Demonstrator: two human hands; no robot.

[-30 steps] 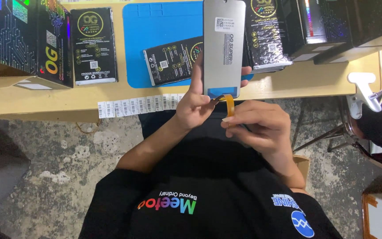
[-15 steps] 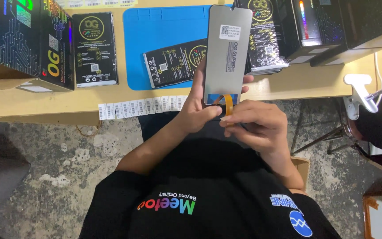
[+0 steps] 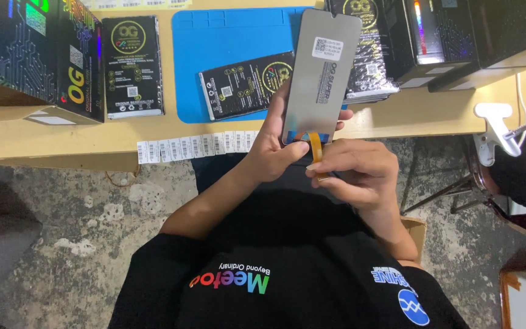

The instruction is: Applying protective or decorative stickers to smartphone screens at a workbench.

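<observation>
My left hand [image 3: 275, 152] grips the lower edge of a grey phone display panel [image 3: 321, 76] and holds it upright, back side facing me, above the table's front edge. A white sticker sits near the panel's top. An orange flex cable [image 3: 316, 149] hangs from the panel's bottom. My right hand [image 3: 354, 173] pinches that cable between thumb and fingers, just below the panel.
A blue work mat [image 3: 226, 42] lies on the wooden table [image 3: 409, 113] with a black flat package [image 3: 245, 85] on it. Black boxes [image 3: 38, 55] stand at the left and several more at the right [image 3: 452, 36]. A strip of white labels [image 3: 196, 146] lies along the table edge. A white clamp [image 3: 494, 131] is at the right.
The display panel has tipped a little more to the right and sits lower in view. Both hands keep their hold on the panel and the cable.
</observation>
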